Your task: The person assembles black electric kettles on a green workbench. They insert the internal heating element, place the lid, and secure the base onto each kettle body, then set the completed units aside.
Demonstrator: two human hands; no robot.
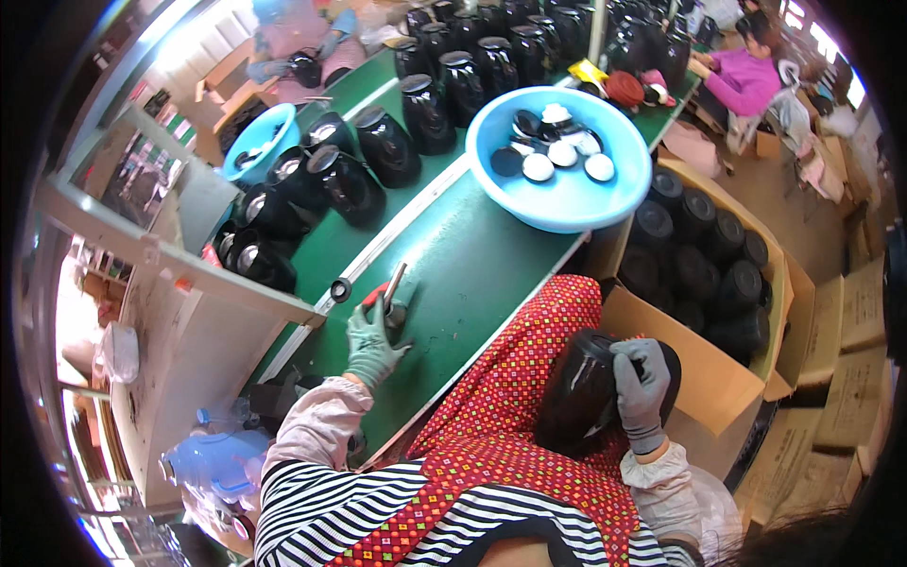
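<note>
My left hand [371, 349], in a grey-green glove, reaches over the green work surface [464, 273]. Its fingertips meet a hand tool with a red part and a metal rod [395, 285]; whether they are closed around it I cannot tell. Across my lap, on a red patterned apron [506, 347], lies a glossy black container [577, 397], tilted. My right hand [641, 393], gloved in grey, curls its fingers at the container's end and covers part of it. A small black ring [341, 290] lies on the pale strip beyond my left hand.
A blue basin [489, 181] holds several black and white round parts. Black containers [429, 113] crowd the far bench; others lie tipped [266, 212] at left. An open carton [691, 375] of black containers stands at my right. Two people [744, 78] [301, 49] sit farther off.
</note>
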